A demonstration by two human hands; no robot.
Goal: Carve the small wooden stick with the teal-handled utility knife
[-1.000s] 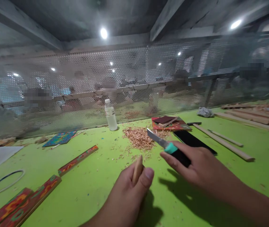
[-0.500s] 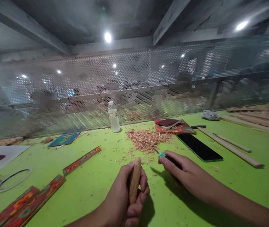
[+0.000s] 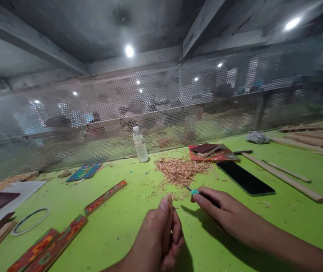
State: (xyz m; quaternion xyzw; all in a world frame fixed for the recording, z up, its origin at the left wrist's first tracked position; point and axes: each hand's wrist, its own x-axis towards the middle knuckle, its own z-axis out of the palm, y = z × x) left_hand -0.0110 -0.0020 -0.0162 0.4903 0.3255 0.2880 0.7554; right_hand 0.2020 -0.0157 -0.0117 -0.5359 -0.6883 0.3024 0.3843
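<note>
My left hand [image 3: 161, 234] is closed round a small wooden piece [image 3: 169, 197]; only its tip shows above the thumb. To the right, my right hand [image 3: 221, 209] grips a knife [image 3: 194, 192] with a teal part near the blade, which points up and left toward a heap of wood shavings [image 3: 181, 170]. The blade and the wooden piece are apart. Right of the heap lies a black phone [image 3: 245, 178]. Behind it, sandpaper and a wood scrap rest on a patterned red board [image 3: 226, 154].
A bottle [image 3: 140, 145] stands by the perforated screen. Patterned red strips [image 3: 62, 241], a white ring [image 3: 31, 223] and a blue patterned piece [image 3: 84, 172] lie left on the green table. At right are a long-handled tool [image 3: 286, 177], a thin stick and wood strips.
The view has shifted, so the table items appear further right and lower. My left thumb has moved up over the wooden piece, covering most of it. My right hand still holds the knife.
</note>
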